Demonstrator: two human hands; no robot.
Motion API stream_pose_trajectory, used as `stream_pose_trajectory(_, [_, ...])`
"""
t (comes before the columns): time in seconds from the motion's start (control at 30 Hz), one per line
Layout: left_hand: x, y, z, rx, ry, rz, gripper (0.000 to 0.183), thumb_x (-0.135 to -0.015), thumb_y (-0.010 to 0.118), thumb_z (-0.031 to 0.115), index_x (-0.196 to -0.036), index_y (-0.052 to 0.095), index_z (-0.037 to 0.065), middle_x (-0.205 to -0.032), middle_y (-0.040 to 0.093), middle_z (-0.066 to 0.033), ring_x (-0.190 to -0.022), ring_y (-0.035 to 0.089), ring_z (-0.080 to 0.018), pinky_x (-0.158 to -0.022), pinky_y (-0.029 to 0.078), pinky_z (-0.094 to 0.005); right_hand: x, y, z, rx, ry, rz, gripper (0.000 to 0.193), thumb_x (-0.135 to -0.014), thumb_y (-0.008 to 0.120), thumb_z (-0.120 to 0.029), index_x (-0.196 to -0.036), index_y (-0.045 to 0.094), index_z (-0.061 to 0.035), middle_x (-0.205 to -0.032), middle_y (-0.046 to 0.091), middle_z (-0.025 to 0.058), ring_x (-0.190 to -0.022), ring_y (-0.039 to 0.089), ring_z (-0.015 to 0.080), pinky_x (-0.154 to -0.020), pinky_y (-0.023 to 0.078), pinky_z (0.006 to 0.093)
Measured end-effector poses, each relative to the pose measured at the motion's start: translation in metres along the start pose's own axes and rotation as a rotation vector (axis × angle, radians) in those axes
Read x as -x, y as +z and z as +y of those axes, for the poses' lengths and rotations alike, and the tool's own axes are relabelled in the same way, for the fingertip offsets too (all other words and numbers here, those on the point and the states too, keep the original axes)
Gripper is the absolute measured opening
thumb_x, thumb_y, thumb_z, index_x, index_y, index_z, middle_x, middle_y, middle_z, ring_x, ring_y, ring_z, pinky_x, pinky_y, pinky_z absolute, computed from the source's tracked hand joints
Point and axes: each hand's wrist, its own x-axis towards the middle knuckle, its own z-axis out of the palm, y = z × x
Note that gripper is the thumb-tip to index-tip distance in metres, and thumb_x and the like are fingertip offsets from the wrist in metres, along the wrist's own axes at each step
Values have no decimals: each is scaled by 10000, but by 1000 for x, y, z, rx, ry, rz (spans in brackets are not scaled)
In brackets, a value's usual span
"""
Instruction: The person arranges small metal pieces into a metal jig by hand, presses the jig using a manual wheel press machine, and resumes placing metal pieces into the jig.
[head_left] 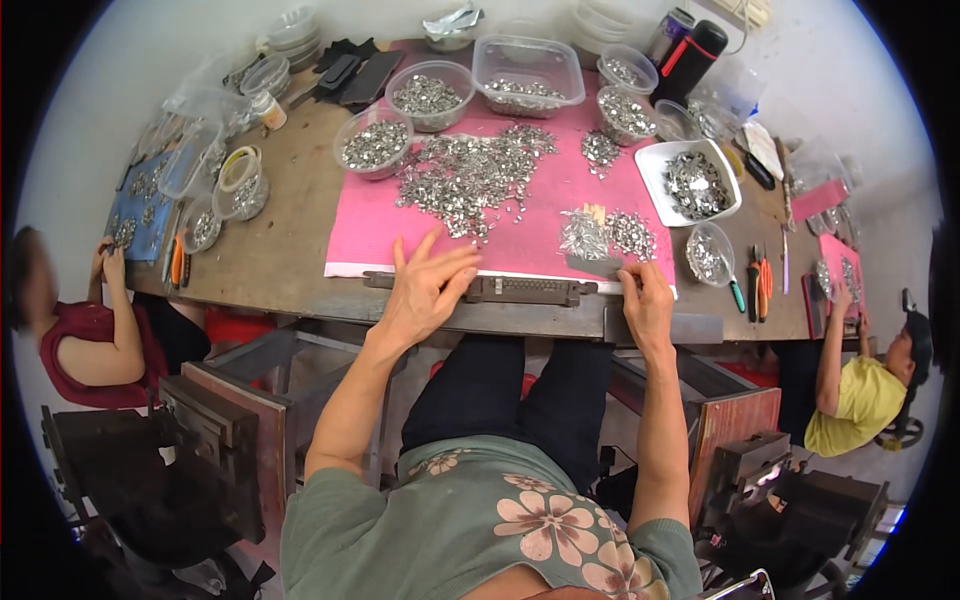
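Note:
My left hand (pixel 428 288) lies with spread fingers over the front edge of the pink mat (pixel 365 225). Its thumb side is next to a dark metal bar fixture (pixel 530 290) along the table edge. Close beyond its fingertips spreads a big heap of small shiny metal pieces (pixel 465 175). My right hand (pixel 648 298) is closed, thumb and finger pinching the end of a thin grey plate (pixel 592 265) on the mat. Just past that plate lie a pile of slim silver pieces (pixel 583 236) and a smaller pile of metal bits (pixel 632 235).
Clear tubs of metal pieces (pixel 430 95) stand behind the heap; a white tray (pixel 650 170) is at right. Pliers with orange handles (pixel 765 285) lie right of the mat. A black flask (pixel 692 60) stands behind. Other people work at left (pixel 95 340) and right (pixel 860 400).

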Motion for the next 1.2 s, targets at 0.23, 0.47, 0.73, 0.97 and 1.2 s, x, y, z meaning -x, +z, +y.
stream_pose_trajectory(0.23, [-21,4,-5,-72,-19,306,81,-859,750,160,-928,754,119,-851,685,-12,-890,573,-227,-982,329,-477,5,2,-1,97,-118,46,57,-899,680,9,-922,629,21,-826,611,148,-741,622,311,-655,485,406])
stream_pose_trajectory(0.47, [-33,9,-4,-170,25,246,61,-850,762,183,-907,765,162,-825,643,-7,-907,568,-232,-1003,316,-494,12,22,-44,-212,-47,2,50,-894,668,8,-930,642,-16,-937,661,105,-881,618,277,-815,468,368])
stream_pose_trajectory(0.73, [-35,5,-7,-174,52,205,57,-845,754,154,-897,735,140,-836,636,-12,-903,570,-241,-1021,306,-515,19,45,-52,-197,-32,16,60,-876,697,-14,-908,657,-45,-956,675,72,-916,602,265,-861,425,373])
stream_pose_trajectory(0.97, [-31,4,-10,-172,13,203,69,-837,758,144,-873,712,107,-840,651,-15,-879,579,-245,-1018,298,-526,20,46,-50,-143,-140,35,93,-853,728,-35,-906,658,-65,-942,659,56,-907,590,271,-850,408,391])
stream_pose_trajectory(1.2, [-31,3,-11,-193,34,205,56,-862,736,160,-906,734,125,-801,646,-4,-851,591,-209,-1016,325,-474,22,39,-49,-209,-72,28,108,-840,734,15,-921,674,-25,-1001,697,99,-919,639,274,-854,475,375])
